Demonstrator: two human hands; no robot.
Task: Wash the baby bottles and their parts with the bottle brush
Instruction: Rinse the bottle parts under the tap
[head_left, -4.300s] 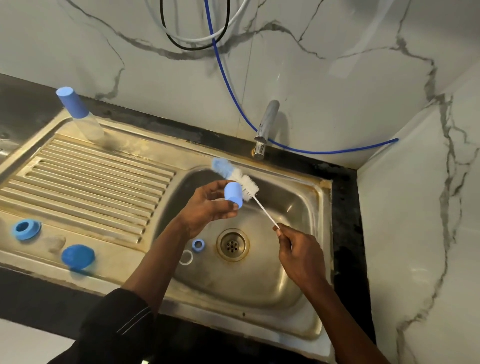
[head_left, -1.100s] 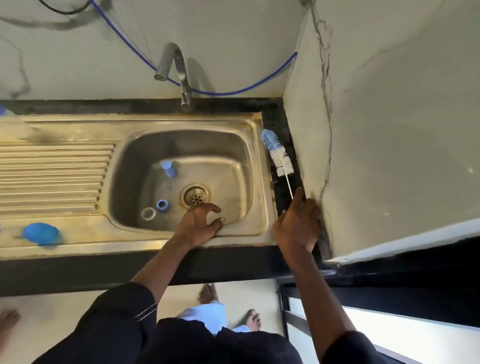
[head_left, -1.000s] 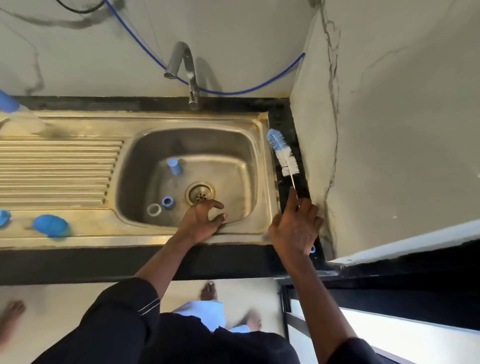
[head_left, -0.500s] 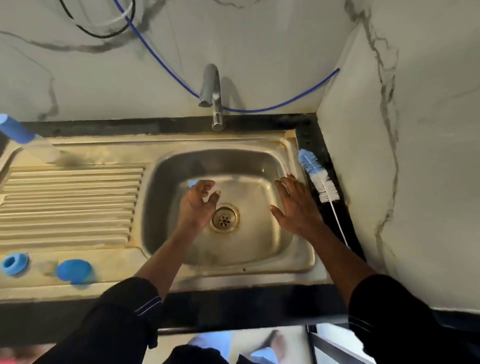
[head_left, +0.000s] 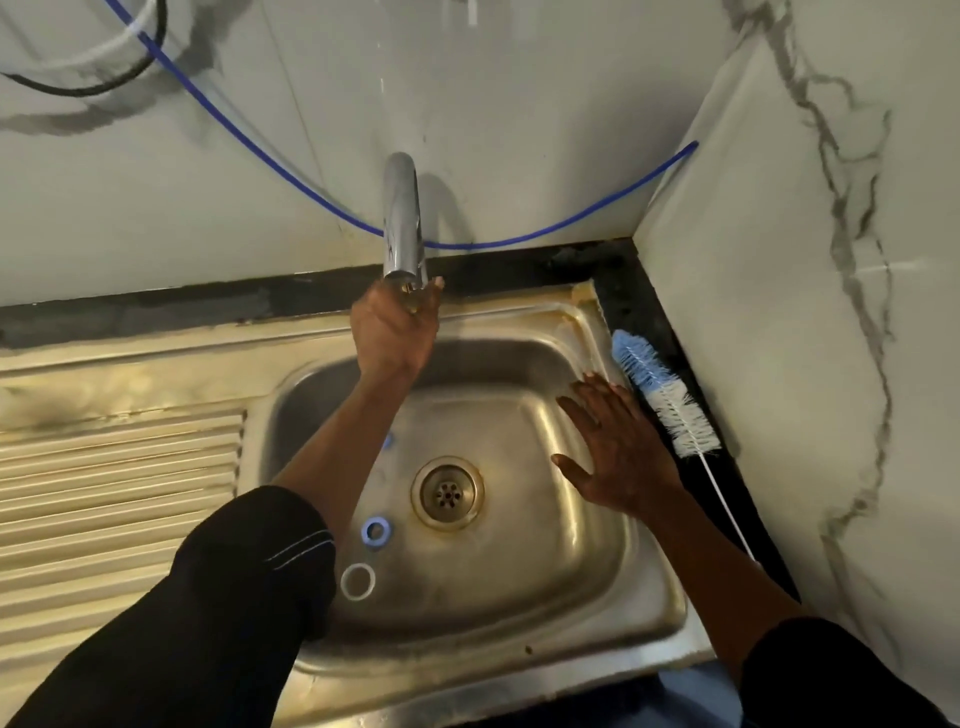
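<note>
The blue and white bottle brush (head_left: 665, 397) lies on the dark counter strip right of the steel sink (head_left: 597, 613), untouched. My right hand (head_left: 618, 452) hovers flat over the basin's right side, fingers spread, holding nothing. My left hand (head_left: 397, 327) reaches up to the base of the chrome tap (head_left: 401, 213) and curls around it. In the basin lie a small blue ring (head_left: 375, 531) and a white ring (head_left: 358, 581) left of the drain (head_left: 447, 492). A blue part (head_left: 388, 441) peeks out beside my left forearm, mostly hidden.
A ribbed draining board (head_left: 119, 499) lies left of the basin. A blue hose (head_left: 561, 226) and black and white cables (head_left: 93, 78) run along the marble wall. The side wall (head_left: 805, 364) stands close on the right, just past the brush.
The brush was laid down on the right counter strip and let go. My left hand rose from the basin to the tap. My right hand moved over the basin, empty.
</note>
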